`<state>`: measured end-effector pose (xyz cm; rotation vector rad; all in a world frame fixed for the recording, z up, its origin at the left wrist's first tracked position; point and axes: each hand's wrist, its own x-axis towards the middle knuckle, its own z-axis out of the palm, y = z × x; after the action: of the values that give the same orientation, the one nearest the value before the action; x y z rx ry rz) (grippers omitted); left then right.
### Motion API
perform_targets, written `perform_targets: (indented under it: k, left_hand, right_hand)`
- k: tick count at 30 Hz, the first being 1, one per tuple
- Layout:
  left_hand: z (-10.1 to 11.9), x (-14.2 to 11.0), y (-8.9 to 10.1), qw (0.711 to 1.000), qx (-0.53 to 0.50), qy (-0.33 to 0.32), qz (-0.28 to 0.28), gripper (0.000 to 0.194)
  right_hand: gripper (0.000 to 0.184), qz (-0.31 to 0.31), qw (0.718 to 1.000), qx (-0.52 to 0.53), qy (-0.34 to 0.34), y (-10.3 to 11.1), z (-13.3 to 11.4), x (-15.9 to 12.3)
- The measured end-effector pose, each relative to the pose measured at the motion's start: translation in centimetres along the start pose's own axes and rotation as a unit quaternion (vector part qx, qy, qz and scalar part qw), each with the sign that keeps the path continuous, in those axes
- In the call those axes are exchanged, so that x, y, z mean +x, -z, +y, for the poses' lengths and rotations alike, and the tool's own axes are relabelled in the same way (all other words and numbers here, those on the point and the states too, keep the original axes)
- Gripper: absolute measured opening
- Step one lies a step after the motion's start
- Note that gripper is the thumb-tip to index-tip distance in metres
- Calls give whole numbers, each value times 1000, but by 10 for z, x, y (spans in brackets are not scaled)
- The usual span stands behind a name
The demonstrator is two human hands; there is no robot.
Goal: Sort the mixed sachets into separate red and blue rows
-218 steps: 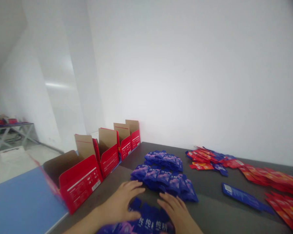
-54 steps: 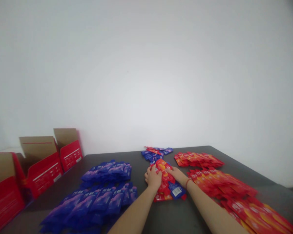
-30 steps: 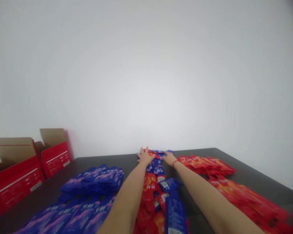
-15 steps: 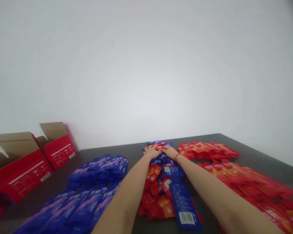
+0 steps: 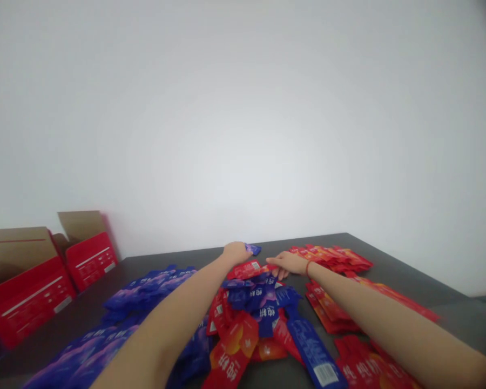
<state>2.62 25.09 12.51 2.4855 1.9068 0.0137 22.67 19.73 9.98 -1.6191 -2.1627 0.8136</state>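
My left hand (image 5: 235, 252) is at the far side of the middle pile, its fingers closed on a blue pouch (image 5: 253, 249) that sticks out to the right of it. To its right, my right hand (image 5: 289, 263), with a red cord at the wrist, pinches the end of a red pouch (image 5: 268, 268) at the top of the pile. Mixed below both hands are blue pouches (image 5: 263, 294) and red pouches (image 5: 235, 346) with white lettering. A long blue pouch (image 5: 314, 351) lies with its barcode side up at the near right of the pile.
Overlapping rows of blue pouches (image 5: 146, 292) cover the left of the dark table (image 5: 405, 270). Rows of red pouches (image 5: 332, 258) lie on the right, partly behind my right forearm. Open red cartons (image 5: 32, 297) stand at the left edge. A white wall (image 5: 243, 135) rises behind.
Both hands were together on the pile's far end; now they are apart, left hand further left, right hand slightly right. Pouches from the far end have shifted nearer, heaping up the middle pile.
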Motion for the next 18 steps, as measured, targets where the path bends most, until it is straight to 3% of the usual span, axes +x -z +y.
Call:
perform_targets:
  k: [2,6,8,13,18]
  left_hand:
    - [1,13,-11,1000,-19,15,18,38]
    - [11,37,-41,997,-47,55,27,43]
    - [16,48,-52,997,-55,58,17,46]
    - [15,62,-64,998,-53,22,-17,45]
    - [9,41,-60,1000,-23,-9,-15,37]
  right_hand:
    - [58,30,999,-30,-15,1,-1,9]
    - [30,125,986,-103,-34,-13,3,37]
    - [31,145,980,-129,-36,-25,7,51]
    - [32,110,982,-154,-10,-46,13,66]
    - [29,55,987,-141,44,-47,1,46]
